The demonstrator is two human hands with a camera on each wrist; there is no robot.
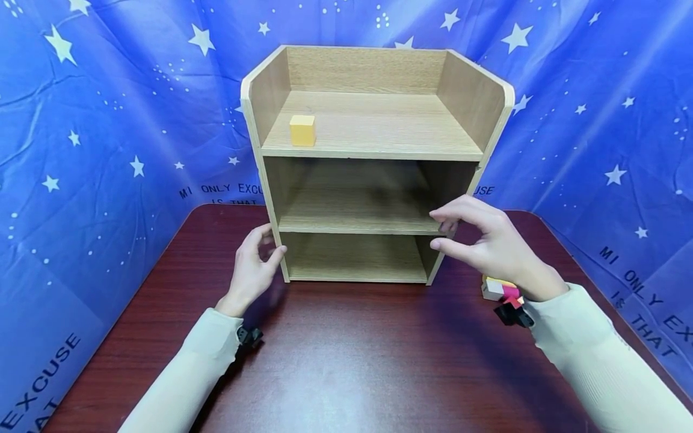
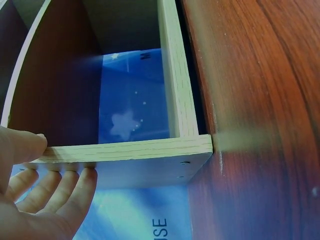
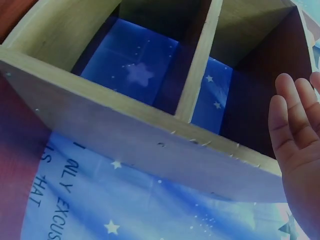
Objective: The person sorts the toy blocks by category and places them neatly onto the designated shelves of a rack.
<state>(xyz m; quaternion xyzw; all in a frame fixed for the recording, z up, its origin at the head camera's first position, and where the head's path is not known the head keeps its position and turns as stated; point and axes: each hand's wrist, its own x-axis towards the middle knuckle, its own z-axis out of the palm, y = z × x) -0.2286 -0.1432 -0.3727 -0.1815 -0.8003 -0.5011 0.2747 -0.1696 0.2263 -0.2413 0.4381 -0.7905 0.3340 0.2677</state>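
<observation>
A wooden shelf unit (image 1: 379,126) with an open top and two compartments below stands upright on the table. My left hand (image 1: 253,267) grips the lower front edge of its left side panel. In the left wrist view the thumb lies on the inner side and the fingers (image 2: 82,195) on the outer face. Beside the right side panel my right hand (image 1: 487,240) hovers, thumb and fingers spread apart with nothing between them. The right wrist view shows its fingers (image 3: 295,115) near the panel's edge. A yellow cube (image 1: 302,131) sits on the top board, toward the left front.
Several coloured blocks (image 1: 494,290), partly hidden behind the right wrist, lie on the dark red wooden table (image 1: 346,349). Blue star-printed cloth (image 1: 108,120) hangs behind and at both sides.
</observation>
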